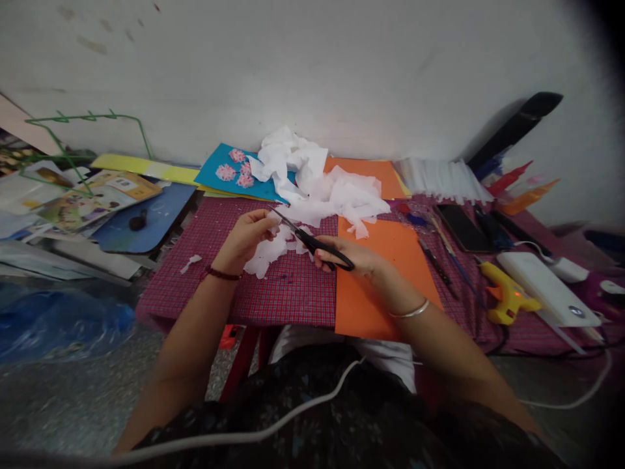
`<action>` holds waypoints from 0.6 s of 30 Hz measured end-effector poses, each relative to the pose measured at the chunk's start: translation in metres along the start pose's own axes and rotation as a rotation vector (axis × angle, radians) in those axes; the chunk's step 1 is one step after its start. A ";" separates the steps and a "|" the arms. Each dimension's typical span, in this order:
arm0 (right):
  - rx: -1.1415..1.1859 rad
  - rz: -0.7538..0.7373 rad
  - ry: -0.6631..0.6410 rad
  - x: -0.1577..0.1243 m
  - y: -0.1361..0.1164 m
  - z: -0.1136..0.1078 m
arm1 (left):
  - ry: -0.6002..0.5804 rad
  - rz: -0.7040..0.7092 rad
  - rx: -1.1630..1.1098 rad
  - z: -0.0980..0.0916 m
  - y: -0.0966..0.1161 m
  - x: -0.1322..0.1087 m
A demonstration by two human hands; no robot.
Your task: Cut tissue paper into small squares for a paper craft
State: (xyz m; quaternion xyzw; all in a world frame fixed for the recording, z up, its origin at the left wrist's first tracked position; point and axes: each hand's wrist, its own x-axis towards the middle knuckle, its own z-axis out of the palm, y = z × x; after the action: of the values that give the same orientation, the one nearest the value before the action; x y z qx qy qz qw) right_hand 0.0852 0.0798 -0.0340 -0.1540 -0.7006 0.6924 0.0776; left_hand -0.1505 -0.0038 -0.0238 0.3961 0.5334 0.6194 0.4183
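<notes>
My right hand (346, 254) is closed around the handles of black scissors (317, 244). Their blades point up and left, with the tips beside the fingers of my left hand (251, 236). Thumb and fingers of that hand pinch a small piece of white tissue paper (274, 230), mostly hidden by the fingers. Below the blades, cut white tissue paper (266, 255) lies on the checked tablecloth (293, 299). A crumpled heap of white tissue paper (295, 159) lies behind the hands. Under my right forearm is an orange sheet (385, 280).
At the back, pink-and-white flower-like clusters (226, 172) rest on a blue sheet (215, 163). On the right are a yellow glue gun (508, 293), a white power strip (547, 286), a phone (463, 227) and a bundle of translucent sticks (442, 177). Books (97, 202) lie left.
</notes>
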 end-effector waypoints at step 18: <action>-0.043 -0.081 -0.027 0.000 0.006 -0.003 | 0.038 0.050 0.161 -0.003 -0.001 0.002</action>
State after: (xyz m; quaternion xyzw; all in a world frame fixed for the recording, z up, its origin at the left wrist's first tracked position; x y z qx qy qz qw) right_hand 0.0867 0.0821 -0.0396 -0.1178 -0.7221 0.6754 0.0926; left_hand -0.1543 -0.0028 -0.0252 0.4298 0.5792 0.5923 0.3591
